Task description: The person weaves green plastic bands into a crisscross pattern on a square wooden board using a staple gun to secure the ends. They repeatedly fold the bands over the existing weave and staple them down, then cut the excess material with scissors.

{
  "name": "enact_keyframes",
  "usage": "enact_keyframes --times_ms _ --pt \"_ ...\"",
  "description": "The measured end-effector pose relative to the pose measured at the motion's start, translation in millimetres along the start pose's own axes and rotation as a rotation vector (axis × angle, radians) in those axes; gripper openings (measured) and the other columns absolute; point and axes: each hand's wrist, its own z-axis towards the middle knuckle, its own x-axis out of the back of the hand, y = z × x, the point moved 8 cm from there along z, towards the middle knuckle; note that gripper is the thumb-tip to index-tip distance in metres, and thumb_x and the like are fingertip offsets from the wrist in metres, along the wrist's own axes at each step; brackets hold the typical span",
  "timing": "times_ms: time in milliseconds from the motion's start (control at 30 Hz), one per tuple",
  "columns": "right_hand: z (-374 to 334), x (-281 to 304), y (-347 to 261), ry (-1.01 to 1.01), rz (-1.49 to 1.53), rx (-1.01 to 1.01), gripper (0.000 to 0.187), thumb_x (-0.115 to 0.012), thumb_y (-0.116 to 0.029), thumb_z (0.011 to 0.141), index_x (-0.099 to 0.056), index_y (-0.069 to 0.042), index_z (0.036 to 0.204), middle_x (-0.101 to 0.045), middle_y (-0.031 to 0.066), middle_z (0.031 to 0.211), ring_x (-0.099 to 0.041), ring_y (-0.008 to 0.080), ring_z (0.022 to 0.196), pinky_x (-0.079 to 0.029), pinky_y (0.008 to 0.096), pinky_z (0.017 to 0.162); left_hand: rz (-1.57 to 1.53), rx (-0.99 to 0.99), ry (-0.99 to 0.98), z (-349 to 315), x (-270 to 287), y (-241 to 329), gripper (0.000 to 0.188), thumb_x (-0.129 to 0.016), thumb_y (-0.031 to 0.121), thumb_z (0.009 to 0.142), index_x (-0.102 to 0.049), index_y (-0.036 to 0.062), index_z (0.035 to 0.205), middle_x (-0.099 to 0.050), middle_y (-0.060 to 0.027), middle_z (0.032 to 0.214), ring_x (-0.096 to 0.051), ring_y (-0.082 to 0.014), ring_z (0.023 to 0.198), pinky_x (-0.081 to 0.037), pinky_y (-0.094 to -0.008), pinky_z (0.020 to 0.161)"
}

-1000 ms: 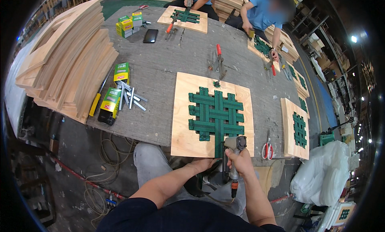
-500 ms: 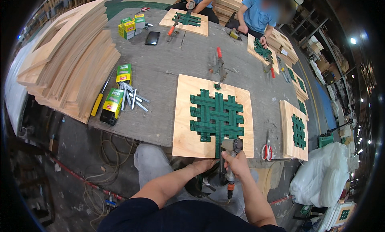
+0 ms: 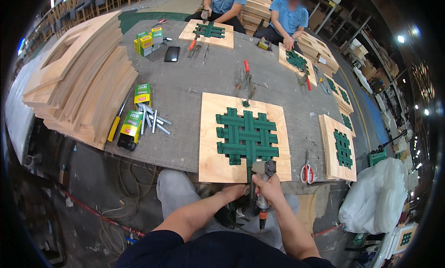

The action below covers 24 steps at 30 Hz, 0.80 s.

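Note:
A square plywood panel point(image 3: 211, 173) lies at the table's front edge, with green webbing straps point(image 3: 227, 134) woven across its opening. One strap runs down over the panel's near edge. My right hand point(image 3: 269, 190) is wrapped round the handle of a pneumatic staple gun point(image 3: 264, 168), its head at the near edge beside that strap. At the strap's lower end, below the edge, my left hand point(image 3: 235, 192) is closed on the webbing; its fingertips are partly hidden. Beyond the panel lie red-handled webbing pliers point(image 3: 247, 73).
Stacked wooden frames point(image 3: 88, 82) rise at left. Staple boxes point(image 3: 131, 122), loose staple strips point(image 3: 155, 120), a yellow-handled screwdriver point(image 3: 114, 124) and a phone point(image 3: 172, 54) lie on the table point(image 3: 185, 78). Scissors point(image 3: 307, 173) and finished panels point(image 3: 342, 147) are at right. Two people work across the table.
The view has tilted slightly upward. My hands stay at the panel's near edge with the staple gun. Across the table, the right-hand person has let go of a tool and reaches to their panel.

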Motion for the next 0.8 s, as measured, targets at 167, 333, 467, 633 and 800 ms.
enact_keyframes --times_ms 167,333,467,633,800 --pt "-13 41 15 0.172 0.096 0.028 0.026 -0.076 -0.016 0.094 -0.058 -0.003 0.108 -0.063 0.0029 0.073 -0.059 0.0131 0.050 -0.046 0.0274 0.042 -0.114 -0.011 0.074 -3 1 9 0.043 -0.052 0.039 0.105 -0.065 0.0063 0.129 -0.069 -0.0254 0.121 -0.064 -0.0447 0.113 -0.049 -0.0504 0.099" --pt "-19 54 29 0.176 0.169 0.033 0.024 -0.076 -0.015 0.094 -0.060 -0.003 0.105 -0.063 0.0031 0.073 -0.059 0.0129 0.050 -0.046 0.0276 0.041 -0.473 0.220 -0.054 -14 -16 13 0.043 -0.050 0.037 0.108 -0.067 -0.0005 0.121 -0.072 -0.0237 0.111 -0.067 -0.0375 0.102 -0.050 -0.0455 0.093" --pt "-18 54 35 0.159 0.203 0.074 0.021 -0.076 -0.015 0.094 -0.062 -0.003 0.104 -0.064 0.0030 0.074 -0.058 0.0124 0.050 -0.045 0.0274 0.042 -0.508 0.270 -0.057 -28 -10 22 0.038 -0.054 0.031 0.108 -0.068 -0.0033 0.116 -0.075 -0.0155 0.100 -0.067 -0.0202 0.092 -0.052 -0.0376 0.085" --pt "-22 63 41 0.186 0.294 0.100 0.020 -0.076 -0.015 0.094 -0.064 -0.003 0.102 -0.065 0.0030 0.076 -0.057 0.0116 0.050 -0.045 0.0275 0.042 -0.786 0.360 -0.095 -19 48 55 0.035 -0.055 0.031 0.109 -0.071 -0.0004 0.106 -0.074 -0.0063 0.088 -0.068 -0.0124 0.077 -0.056 -0.0306 0.071" --pt "-25 58 30 0.179 0.329 0.078 0.021 -0.076 -0.017 0.095 -0.063 -0.003 0.104 -0.064 0.0025 0.075 -0.058 0.0118 0.050 -0.045 0.0281 0.042 -0.917 0.465 0.076 46 98 25 0.033 -0.054 0.031 0.109 -0.066 -0.0001 0.103 -0.072 -0.0078 0.083 -0.062 -0.0160 0.059 -0.055 -0.0335 0.056"
